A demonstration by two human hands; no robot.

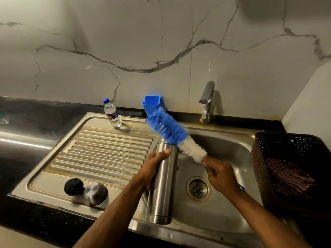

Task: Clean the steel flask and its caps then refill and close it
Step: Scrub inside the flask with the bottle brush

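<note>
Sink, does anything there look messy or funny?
Yes. The sink's draining board has brownish stains along its ridges and edges, and the same marks run around the tap base. Nothing looks spilled or broken.

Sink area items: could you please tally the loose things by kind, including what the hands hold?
Steel flask: 1
Caps, black cap and steel cap: 2
Bottle brush: 1
Plastic water bottle: 1
Blue holder: 1
Brown basket: 1
Total: 7

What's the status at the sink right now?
Left hand grips flask, open. Right hand holds bottle brush, outside flask. Both caps off, on drainboard. Nothing blocking.
</note>
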